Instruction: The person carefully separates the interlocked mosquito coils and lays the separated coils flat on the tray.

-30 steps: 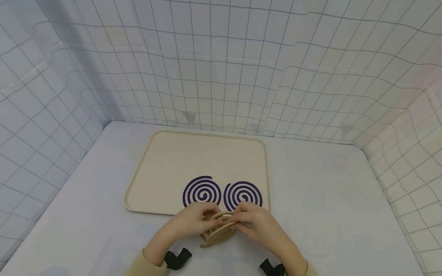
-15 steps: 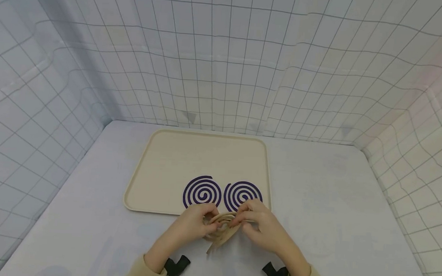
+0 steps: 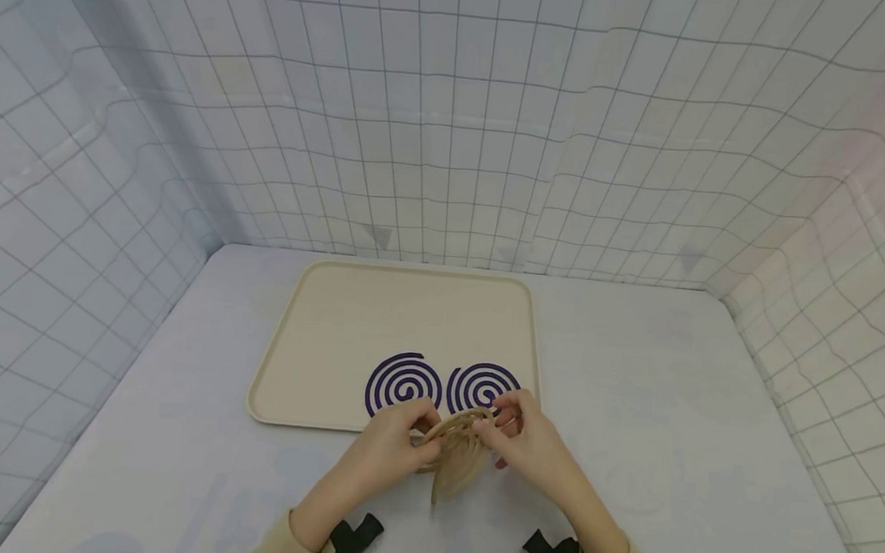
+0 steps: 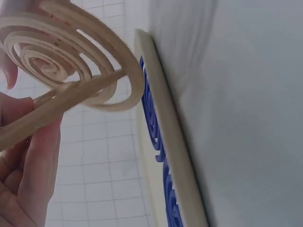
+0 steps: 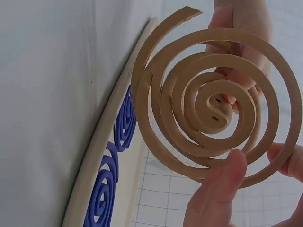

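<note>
A pair of tan mosquito coils [image 3: 461, 461], partly intertwined, is held tilted between my hands in front of the tray. My left hand [image 3: 398, 438] pinches the left side of the coils between thumb and fingers. On the other side, my right hand [image 3: 526, 438] grips the upper right part. In the right wrist view the near tan coil [image 5: 208, 113] faces the camera, with two small slots at its centre and the thumb [image 5: 218, 191] on its lower rings. Seen from the left wrist, one coil [image 4: 66, 99] is nearly edge-on across the rings of the other.
Just beyond the hands lies a cream tray [image 3: 334, 329] with a raised rim. Two blue-purple mosquito coils [image 3: 406, 389] lie side by side along its near right edge. White gridded cloth walls [image 3: 449, 143] rise behind and on both sides.
The tan coils have been turned and tilted, and their lower edge has swung rightward with more of a flat face showing. My right hand has shifted its grip slightly upward.
</note>
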The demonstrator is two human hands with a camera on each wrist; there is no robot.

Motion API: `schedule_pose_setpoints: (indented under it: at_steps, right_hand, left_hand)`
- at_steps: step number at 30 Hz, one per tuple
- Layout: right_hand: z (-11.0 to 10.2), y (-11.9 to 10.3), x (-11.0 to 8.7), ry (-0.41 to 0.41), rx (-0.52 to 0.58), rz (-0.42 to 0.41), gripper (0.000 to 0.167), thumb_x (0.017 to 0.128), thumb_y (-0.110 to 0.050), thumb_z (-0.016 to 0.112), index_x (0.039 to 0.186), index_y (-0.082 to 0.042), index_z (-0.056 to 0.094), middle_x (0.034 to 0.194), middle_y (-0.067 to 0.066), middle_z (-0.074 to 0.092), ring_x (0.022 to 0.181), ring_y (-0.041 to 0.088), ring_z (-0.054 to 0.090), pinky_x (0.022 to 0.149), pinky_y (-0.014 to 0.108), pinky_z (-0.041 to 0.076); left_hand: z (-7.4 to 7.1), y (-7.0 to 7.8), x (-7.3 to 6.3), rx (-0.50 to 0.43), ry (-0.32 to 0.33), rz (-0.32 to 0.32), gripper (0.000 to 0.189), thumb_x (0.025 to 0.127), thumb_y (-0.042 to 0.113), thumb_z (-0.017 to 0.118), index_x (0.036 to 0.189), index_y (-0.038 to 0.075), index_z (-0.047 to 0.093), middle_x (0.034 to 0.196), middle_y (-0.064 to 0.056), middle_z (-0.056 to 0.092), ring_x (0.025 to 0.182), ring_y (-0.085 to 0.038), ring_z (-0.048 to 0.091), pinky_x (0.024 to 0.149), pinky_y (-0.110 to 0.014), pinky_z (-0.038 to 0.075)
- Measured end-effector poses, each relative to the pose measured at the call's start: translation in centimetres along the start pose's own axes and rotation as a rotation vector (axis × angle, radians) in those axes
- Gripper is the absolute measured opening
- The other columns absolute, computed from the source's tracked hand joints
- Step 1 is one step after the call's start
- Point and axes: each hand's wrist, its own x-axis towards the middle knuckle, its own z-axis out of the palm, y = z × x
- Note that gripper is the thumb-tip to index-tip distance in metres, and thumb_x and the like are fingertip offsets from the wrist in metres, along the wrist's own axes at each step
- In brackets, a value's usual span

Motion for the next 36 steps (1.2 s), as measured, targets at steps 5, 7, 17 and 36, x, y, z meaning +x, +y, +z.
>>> schedule_pose_setpoints:
  at_steps: [5, 7, 17, 36]
  right_hand:
    - [0.0, -0.8, 0.6, 0.014, 0.073, 0.045, 0.043, 0.094, -0.027, 0.067, 0.123, 0.000, 0.049, 0.088, 0.010, 0.066, 0.066, 0.019, 0.063, 0.060, 0.041, 0.059]
    - [0.1, -1.2, 0.9, 0.055, 0.056, 0.038, 0.037, 0.094, -0.025, 0.066, 0.118, -0.002, 0.052, 0.086, 0.007, 0.068, 0.064, 0.019, 0.064, 0.060, 0.039, 0.058]
    - [1.2, -2.4, 1.5, 0.216, -0.145, -0.021, 0.013, 0.091, -0.016, 0.064, 0.084, -0.008, 0.057, 0.065, 0.001, 0.060, 0.053, 0.010, 0.057, 0.048, 0.025, 0.048]
    - [1.7, -1.3, 1.8, 0.513, -0.529, -0.487, 0.026, 0.087, -0.009, 0.074, 0.072, -0.008, 0.053, 0.054, -0.005, 0.041, 0.047, -0.002, 0.032, 0.041, 0.011, 0.027]
  left_hand:
    - [0.1, 0.7, 0.8, 0.047, 0.116, 0.015, 0.019, 0.084, 0.013, 0.077, 0.080, 0.017, 0.058, 0.075, 0.009, 0.057, 0.063, -0.003, 0.044, 0.051, -0.017, 0.039]
    - [0.4, 1.0, 1.2, 0.077, 0.173, 0.043, 0.021, 0.084, 0.013, 0.077, 0.079, 0.016, 0.057, 0.074, 0.008, 0.054, 0.062, -0.003, 0.039, 0.050, -0.017, 0.035]
    - [2.1, 1.0, 2.5, 0.337, 0.382, 0.266, 0.022, 0.080, 0.007, 0.078, 0.090, 0.009, 0.058, 0.080, 0.001, 0.060, 0.062, -0.007, 0.050, 0.051, -0.017, 0.042]
    - [1.2, 0.5, 2.8, 0.419, 0.421, 0.434, 0.033, 0.082, 0.011, 0.079, 0.068, 0.012, 0.050, 0.056, 0.007, 0.039, 0.052, 0.002, 0.025, 0.046, -0.008, 0.018]
